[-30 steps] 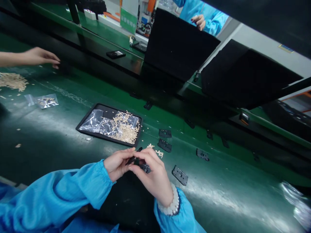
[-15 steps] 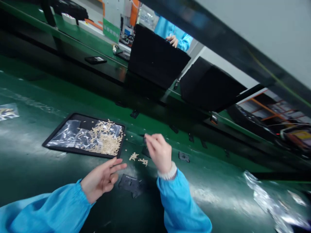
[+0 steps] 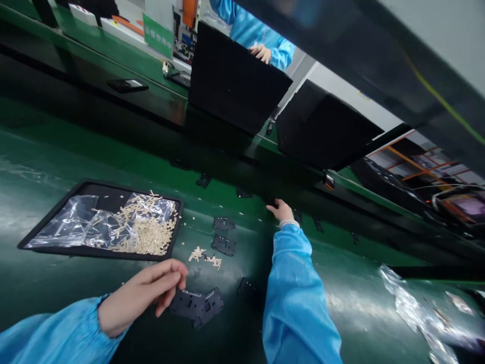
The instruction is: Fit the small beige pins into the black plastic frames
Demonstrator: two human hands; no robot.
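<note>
My left hand (image 3: 146,290) hovers in front of the black tray with fingers curled and thumb pressed to them. Anything in that pinch is too small to make out. Just right of it, overlapping black plastic parts (image 3: 195,306) lie on the green surface. My right hand (image 3: 282,210) stretches far forward, thumb and finger around a black plastic part (image 3: 270,200) that is mostly hidden in shadow. Between my hands sit small piles of pale strips (image 3: 197,254), with a black plate (image 3: 224,245) and another plate (image 3: 224,223) behind them.
A black tray (image 3: 28,242) at left holds clear bags and many pale strips. More black parts (image 3: 244,192) lie in a row along the back. Dark upright panels (image 3: 237,81) stand behind, with a co-worker's hand (image 3: 261,53) above. Crumpled clear plastic (image 3: 409,306) lies right.
My right hand has moved forward and right, away from the plates behind the strip piles. My left hand's spread fingers have curled together. Another black part now shows in the back row.
</note>
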